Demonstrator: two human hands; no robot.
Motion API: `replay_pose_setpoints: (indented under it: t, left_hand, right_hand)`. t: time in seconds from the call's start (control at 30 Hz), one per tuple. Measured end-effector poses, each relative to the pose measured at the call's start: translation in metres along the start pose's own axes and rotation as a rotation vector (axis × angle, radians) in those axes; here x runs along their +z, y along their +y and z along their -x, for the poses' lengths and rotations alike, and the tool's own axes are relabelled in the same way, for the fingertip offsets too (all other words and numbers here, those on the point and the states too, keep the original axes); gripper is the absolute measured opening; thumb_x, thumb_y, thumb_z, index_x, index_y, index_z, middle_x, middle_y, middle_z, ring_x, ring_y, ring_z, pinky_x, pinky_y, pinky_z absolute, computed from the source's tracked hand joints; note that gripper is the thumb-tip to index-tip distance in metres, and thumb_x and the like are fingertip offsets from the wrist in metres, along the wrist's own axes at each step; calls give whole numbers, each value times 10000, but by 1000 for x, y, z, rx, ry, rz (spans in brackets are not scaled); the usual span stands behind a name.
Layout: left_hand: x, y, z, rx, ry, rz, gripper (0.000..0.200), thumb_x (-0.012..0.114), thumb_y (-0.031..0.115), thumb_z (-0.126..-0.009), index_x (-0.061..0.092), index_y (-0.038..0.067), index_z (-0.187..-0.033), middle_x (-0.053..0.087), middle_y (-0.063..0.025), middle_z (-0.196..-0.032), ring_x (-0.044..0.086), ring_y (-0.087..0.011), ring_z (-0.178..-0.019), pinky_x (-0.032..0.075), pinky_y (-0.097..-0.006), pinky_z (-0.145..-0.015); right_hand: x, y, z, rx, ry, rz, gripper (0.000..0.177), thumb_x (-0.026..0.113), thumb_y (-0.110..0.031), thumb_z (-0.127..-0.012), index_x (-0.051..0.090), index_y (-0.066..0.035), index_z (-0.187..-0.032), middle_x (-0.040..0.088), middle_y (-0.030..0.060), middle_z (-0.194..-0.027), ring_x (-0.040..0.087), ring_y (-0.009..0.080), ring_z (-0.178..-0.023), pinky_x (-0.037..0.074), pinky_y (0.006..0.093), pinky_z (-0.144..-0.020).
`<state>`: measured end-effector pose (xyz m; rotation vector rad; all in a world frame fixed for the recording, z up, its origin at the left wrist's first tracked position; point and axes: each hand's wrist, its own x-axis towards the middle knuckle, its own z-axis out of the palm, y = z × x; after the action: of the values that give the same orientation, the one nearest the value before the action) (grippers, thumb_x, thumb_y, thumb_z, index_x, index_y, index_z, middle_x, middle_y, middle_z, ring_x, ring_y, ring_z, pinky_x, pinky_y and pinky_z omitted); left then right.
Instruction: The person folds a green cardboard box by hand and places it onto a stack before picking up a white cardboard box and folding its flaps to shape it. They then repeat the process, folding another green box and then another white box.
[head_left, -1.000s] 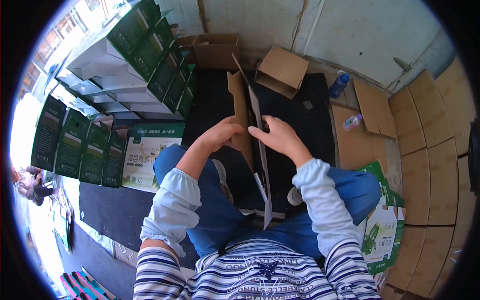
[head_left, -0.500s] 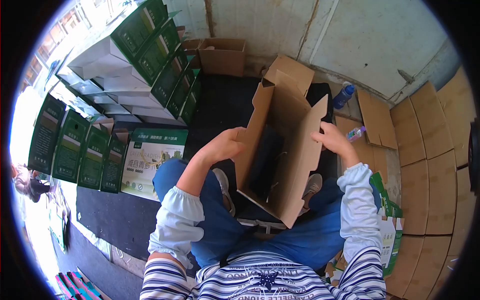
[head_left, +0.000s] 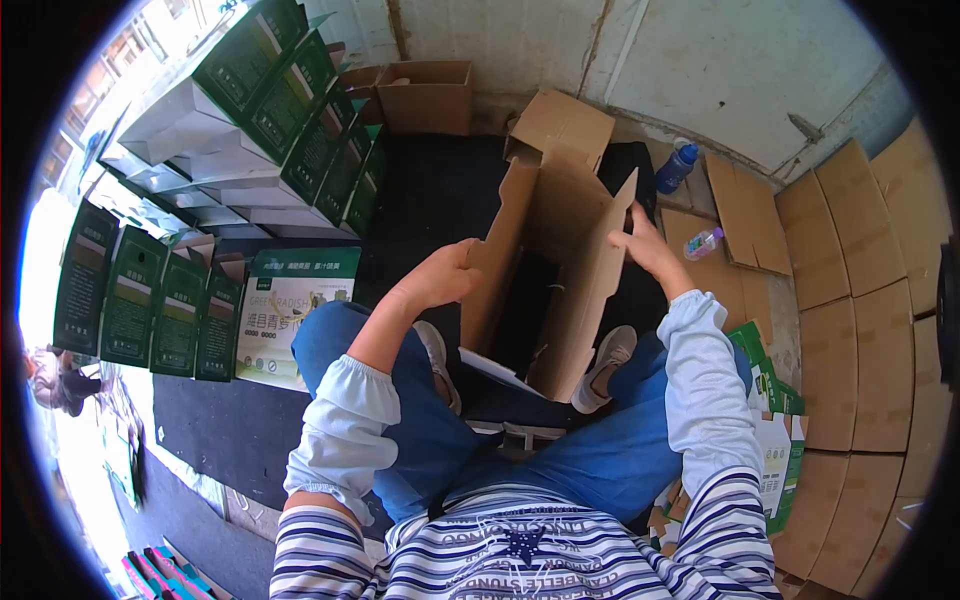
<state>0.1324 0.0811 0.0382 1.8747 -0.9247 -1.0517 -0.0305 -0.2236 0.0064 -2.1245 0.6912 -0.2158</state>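
Observation:
Between my knees is a cardboard box [head_left: 588,285] with its brown inside facing up and its top flaps raised. Dark floor covering shows through its lower opening. On the left wall's upper edge, my left hand [head_left: 446,273] is closed with the thumb on top. My right hand [head_left: 643,246] grips the right wall near its far end, thumb over the edge and fingers on the outer side. Beyond the box's far end, another brown cardboard piece [head_left: 565,122] lies folded out.
Green and white printed boxes [head_left: 262,85] are stacked at left, with a row of upright ones [head_left: 132,295] below. Brown cartons [head_left: 830,370] line the right side. A blue bottle [head_left: 677,168] and a small clear bottle [head_left: 703,243] sit at right. A black mat [head_left: 420,185] covers the floor.
The box has turned more upright, its near end drawn back away from my body. Both hands still hold its side walls. The whole view has shifted slightly.

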Motion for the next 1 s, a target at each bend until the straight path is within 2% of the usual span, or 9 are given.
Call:
replay_pose_setpoints:
  t: [0.1,0.13,0.23,0.33,0.5,0.7,0.8,0.9,1.0]
  left_hand:
    - [0,-5,3,4,22,-9,437,513,103,-830,488,30,-1260,604,-43,-933,558,-117,-785,485,-266,-673]
    - [-1,-5,4,12,11,-7,440,515,104,-834,483,33,-1267,604,-45,-934,559,-117,-787,488,-265,-673]
    - [-3,-7,7,29,-44,-7,455,522,109,-847,462,42,-1292,604,-49,-945,562,-116,-793,496,-261,-673]
    - [-4,-6,12,38,-122,-17,478,530,117,-860,428,50,-1322,599,-54,-966,566,-115,-798,507,-254,-675]
    - [2,-6,12,16,-152,-61,520,534,149,-874,372,62,-1361,589,-61,-980,575,-121,-780,518,-256,-680]
    - [7,-8,9,-88,-201,-119,426,537,178,-871,477,42,-1270,601,-58,-925,580,-126,-743,517,-262,-654]
    - [10,-6,15,33,-128,-202,361,544,159,-865,534,30,-1202,613,-55,-896,580,-120,-730,516,-269,-635]
    - [8,-13,13,-21,-159,-40,307,554,139,-864,576,17,-1144,632,-55,-876,589,-114,-724,512,-264,-620]
    - [-4,-16,6,44,-109,25,246,558,118,-866,614,6,-1077,644,-44,-840,597,-111,-702,504,-251,-603]
  right_hand:
    - [8,13,-6,-130,126,-40,992,648,-235,-639,140,-48,-1469,368,222,-1378,384,346,-1274,320,366,-1054]
    - [8,13,-7,-150,125,-20,1002,639,-210,-654,90,-41,-1475,304,234,-1419,370,360,-1283,334,373,-1045]
    - [8,10,-15,-190,147,-228,963,618,-175,-676,95,-28,-1472,294,233,-1434,358,356,-1297,319,378,-1055]
    - [0,0,-13,-174,229,-171,927,593,-142,-700,93,-30,-1473,308,228,-1435,345,341,-1318,304,365,-1066]
    - [-9,11,-24,-202,171,-122,851,586,-118,-709,168,-24,-1445,367,217,-1404,346,305,-1334,286,353,-1077]
    - [-7,12,-33,-311,190,-131,718,620,-147,-713,305,-33,-1348,444,204,-1339,431,295,-1265,320,363,-1054]
    - [-7,3,-24,-315,165,-27,700,625,-152,-713,320,-33,-1331,478,201,-1291,471,296,-1217,348,370,-1031]
    - [-10,-4,-14,-325,163,52,696,630,-156,-710,328,-29,-1324,504,200,-1248,488,300,-1193,362,375,-1019]
    - [-19,-9,1,-305,163,70,707,656,-153,-723,322,-49,-1338,499,171,-1244,473,277,-1189,351,374,-1016]
